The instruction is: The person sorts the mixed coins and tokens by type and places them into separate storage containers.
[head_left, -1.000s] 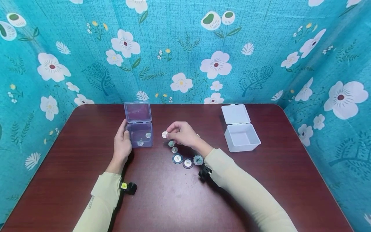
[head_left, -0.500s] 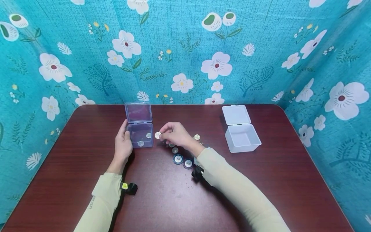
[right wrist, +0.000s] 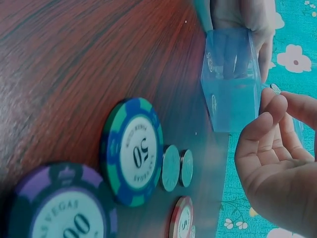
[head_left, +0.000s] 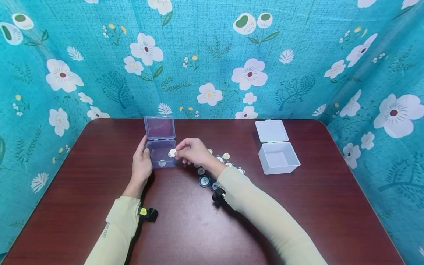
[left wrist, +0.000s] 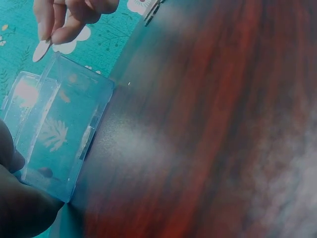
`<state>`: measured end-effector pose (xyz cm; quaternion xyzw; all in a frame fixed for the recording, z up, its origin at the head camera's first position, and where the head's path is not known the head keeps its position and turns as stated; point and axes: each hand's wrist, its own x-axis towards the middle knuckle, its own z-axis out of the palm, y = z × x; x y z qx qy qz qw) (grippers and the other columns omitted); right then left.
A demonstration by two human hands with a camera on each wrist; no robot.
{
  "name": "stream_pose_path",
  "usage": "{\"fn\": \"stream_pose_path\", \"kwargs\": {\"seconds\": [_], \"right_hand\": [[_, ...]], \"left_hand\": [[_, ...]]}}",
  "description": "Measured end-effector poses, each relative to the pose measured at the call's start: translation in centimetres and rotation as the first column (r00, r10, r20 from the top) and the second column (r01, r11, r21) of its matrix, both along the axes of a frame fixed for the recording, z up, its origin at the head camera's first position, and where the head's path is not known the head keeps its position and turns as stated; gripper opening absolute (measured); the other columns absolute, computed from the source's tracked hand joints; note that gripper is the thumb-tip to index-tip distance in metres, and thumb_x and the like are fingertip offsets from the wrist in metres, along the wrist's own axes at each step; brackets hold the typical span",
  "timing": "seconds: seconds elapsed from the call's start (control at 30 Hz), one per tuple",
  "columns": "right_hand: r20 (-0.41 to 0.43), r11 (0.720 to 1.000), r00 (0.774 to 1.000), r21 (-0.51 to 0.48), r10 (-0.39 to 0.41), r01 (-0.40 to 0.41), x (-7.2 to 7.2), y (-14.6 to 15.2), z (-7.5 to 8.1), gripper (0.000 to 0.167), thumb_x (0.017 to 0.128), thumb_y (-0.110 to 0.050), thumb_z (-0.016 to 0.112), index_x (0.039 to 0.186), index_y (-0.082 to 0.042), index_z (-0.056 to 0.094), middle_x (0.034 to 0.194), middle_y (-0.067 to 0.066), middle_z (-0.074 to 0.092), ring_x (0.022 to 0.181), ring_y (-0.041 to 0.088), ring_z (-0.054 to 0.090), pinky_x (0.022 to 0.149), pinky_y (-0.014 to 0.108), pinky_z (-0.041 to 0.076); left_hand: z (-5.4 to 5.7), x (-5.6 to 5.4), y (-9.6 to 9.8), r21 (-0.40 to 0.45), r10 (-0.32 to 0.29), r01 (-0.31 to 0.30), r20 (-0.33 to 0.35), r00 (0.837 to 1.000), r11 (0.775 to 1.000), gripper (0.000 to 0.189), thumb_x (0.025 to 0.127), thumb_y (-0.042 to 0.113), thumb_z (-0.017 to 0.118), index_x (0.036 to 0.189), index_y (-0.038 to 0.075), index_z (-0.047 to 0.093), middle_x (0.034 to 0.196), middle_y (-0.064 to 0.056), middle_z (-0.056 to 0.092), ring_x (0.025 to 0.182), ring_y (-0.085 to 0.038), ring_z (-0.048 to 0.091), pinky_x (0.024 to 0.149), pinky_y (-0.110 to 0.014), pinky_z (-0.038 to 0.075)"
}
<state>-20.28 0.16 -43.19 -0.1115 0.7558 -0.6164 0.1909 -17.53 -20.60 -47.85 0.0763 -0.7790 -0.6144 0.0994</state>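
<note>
In the head view my right hand (head_left: pixel 193 152) pinches a silver coin (head_left: pixel 172 153) between thumb and fingertips, over the right side of a small clear plastic box (head_left: pixel 155 152). The left wrist view shows this coin (left wrist: pixel 42 50) tilted on edge, just above the box's rim. My left hand (head_left: pixel 141 165) holds the box at its left side, thumb at the rim and fingers along the wall. The box's hinged lid (head_left: pixel 160 127) stands raised at the back. Another coin (head_left: pixel 161 163) shows through the front of the box.
Poker chips, among them a blue-green 50 chip (head_left: pixel 204 180) and a purple 500 chip (head_left: pixel 214 186), lie by my right wrist with loose coins (head_left: pixel 201 171). My forearm partly hides them. A white box (head_left: pixel 279 158) with its lid raised stands farther right, before the flowered curtain (head_left: pixel 212 55).
My right hand has carried the pinched coin leftward, from beside the clear box to over its right side. More chips and coins now show behind the right wrist. The left hand stays on the box.
</note>
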Motion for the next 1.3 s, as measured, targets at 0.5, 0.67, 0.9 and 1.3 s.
{"fn": "stream_pose_path", "kwargs": {"seconds": [0.5, 0.67, 0.9, 1.3], "right_hand": [[0.024, 1.0, 1.0, -0.025, 0.009, -0.009, 0.1, -1.2, 0.8, 0.005, 0.09, -0.007, 0.073, 0.094, -0.005, 0.072, 0.08, 0.007, 0.075, 0.055, 0.018, 0.06, 0.05, 0.026, 0.05], [0.019, 1.0, 1.0, -0.01, 0.007, -0.007, 0.2, -1.0, 0.9, 0.006, 0.089, -0.008, 0.075, 0.094, -0.006, 0.072, 0.081, 0.006, 0.075, 0.057, 0.02, 0.061, 0.055, 0.033, 0.055], [0.001, 1.0, 1.0, -0.009, 0.018, -0.018, 0.3, 0.0, 0.5, 0.013, 0.089, -0.006, 0.074, 0.1, 0.0, 0.071, 0.079, 0.006, 0.074, 0.053, 0.015, 0.059, 0.051, 0.032, 0.051], [0.008, 1.0, 1.0, -0.009, 0.019, -0.019, 0.6, 3.9, -0.9, 0.017, 0.091, -0.005, 0.071, 0.105, 0.004, 0.069, 0.084, 0.011, 0.075, 0.058, 0.022, 0.062, 0.054, 0.03, 0.051]], "left_hand": [[0.3, 0.1, 0.2, -0.002, -0.007, 0.007, 0.003, 1.0, 1.0, 0.054, 0.108, 0.002, 0.03, 0.161, 0.013, 0.025, 0.161, -0.01, 0.031, 0.146, -0.021, 0.029, 0.119, -0.039, 0.024], [0.3, 0.2, 0.2, -0.009, -0.014, 0.014, 0.005, 1.0, 1.0, 0.054, 0.108, 0.003, 0.029, 0.161, 0.015, 0.024, 0.162, -0.009, 0.03, 0.147, -0.022, 0.028, 0.119, -0.04, 0.023], [0.2, 0.1, 0.2, -0.011, -0.003, 0.003, -0.001, 1.0, 1.0, 0.053, 0.108, 0.001, 0.029, 0.16, 0.011, 0.025, 0.161, -0.011, 0.03, 0.147, -0.022, 0.028, 0.119, -0.039, 0.023], [0.2, 0.3, 0.1, -0.002, -0.027, 0.027, -0.001, 1.0, 1.0, 0.053, 0.109, 0.004, 0.028, 0.161, 0.011, 0.021, 0.163, -0.011, 0.027, 0.147, -0.023, 0.026, 0.12, -0.041, 0.022]]}}
